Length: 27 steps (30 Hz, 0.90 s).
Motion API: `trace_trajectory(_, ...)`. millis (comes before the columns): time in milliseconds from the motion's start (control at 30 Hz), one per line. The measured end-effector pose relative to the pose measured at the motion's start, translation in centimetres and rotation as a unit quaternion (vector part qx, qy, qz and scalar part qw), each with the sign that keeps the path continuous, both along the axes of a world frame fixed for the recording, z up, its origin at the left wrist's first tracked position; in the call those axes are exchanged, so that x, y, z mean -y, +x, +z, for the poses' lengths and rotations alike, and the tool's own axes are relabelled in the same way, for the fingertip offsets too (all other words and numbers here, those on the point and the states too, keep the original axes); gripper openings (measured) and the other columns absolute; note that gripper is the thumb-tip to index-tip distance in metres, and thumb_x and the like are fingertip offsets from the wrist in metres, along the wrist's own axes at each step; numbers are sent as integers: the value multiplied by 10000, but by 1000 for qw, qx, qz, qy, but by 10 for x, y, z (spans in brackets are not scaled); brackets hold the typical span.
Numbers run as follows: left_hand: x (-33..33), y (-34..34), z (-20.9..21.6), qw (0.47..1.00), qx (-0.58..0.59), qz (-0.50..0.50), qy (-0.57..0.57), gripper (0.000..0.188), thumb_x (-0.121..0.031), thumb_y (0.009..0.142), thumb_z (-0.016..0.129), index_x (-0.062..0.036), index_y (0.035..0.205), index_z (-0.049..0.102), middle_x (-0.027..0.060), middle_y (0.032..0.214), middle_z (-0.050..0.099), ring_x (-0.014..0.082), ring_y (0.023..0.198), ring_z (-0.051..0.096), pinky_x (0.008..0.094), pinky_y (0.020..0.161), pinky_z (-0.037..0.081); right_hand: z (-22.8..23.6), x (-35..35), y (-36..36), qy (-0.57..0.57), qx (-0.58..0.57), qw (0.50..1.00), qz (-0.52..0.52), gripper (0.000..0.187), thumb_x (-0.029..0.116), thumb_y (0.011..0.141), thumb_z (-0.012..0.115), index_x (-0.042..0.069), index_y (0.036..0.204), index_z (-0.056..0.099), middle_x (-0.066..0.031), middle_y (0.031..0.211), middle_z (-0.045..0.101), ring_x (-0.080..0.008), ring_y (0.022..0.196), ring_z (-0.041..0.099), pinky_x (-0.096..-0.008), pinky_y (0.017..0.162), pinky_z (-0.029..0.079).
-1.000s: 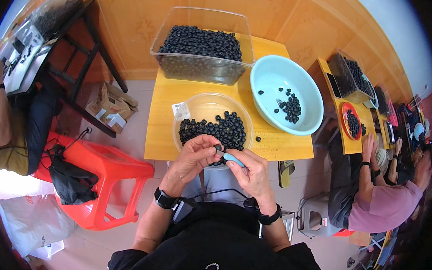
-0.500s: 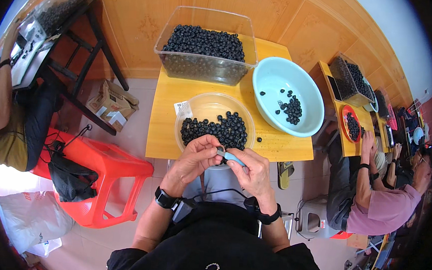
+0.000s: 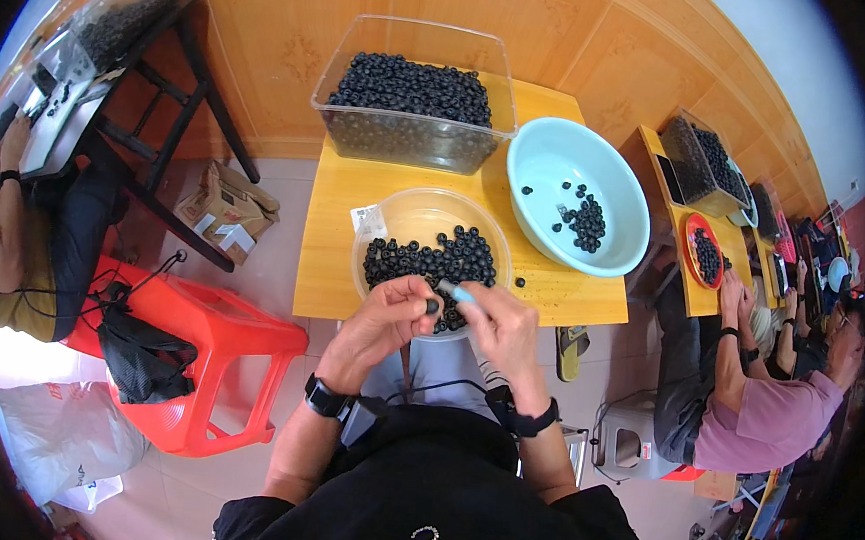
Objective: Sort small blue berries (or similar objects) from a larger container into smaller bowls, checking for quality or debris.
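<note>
Pinching a black bead (image 3: 432,307), the left hand (image 3: 386,319) faces the right hand (image 3: 508,333), gripping a light-blue tool (image 3: 462,293), while a white label (image 3: 366,219), unreadably small, edges a round tub (image 3: 426,215)

Blue-handled tool (image 3: 461,293) — one, red tray (image 3: 696,219) — one

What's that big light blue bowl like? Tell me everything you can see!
The light blue bowl is round, wide and open, and looks like smooth plastic. It stands upright on the right part of the yellow table. Small black pieces lie inside, most bunched together, a few scattered. The left hand and right hand aren't touching it.
</note>
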<state>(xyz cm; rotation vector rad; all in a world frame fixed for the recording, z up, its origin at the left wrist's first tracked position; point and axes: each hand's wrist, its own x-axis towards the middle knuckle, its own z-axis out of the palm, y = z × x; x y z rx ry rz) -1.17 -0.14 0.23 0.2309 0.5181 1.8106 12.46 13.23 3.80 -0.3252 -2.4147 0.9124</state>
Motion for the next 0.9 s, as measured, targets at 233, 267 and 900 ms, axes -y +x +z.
trace_trajectory(233,4,2,5,999,-21,-27,35,149,-33,830,629,-53,964,567,69,884,630,123,716,599,243,669,498,2,-15,5,-57,-52,993,-92,177,112,792,657,-20,911,663,-153,747,645,-259,632,626,-324,576,477)
trace_trajectory(267,2,2,5,999,-10,-33,29,164,-31,831,628,-59,976,556,65,888,630,123,725,602,244,677,499,8,-10,3,-84,-38,993,-68,194,111,775,675,-20,918,662,-140,736,638,-229,612,609,-307,564,467)
trace_trajectory(900,-1,1,5,973,-185,23,-139,219,-71,858,604,-54,1060,521,77,975,611,136,782,615,269,715,533,12,-54,1,-192,12,971,-143,210,123,747,701,-13,896,644,-52,667,591,-91,615,514,-239,570,422)
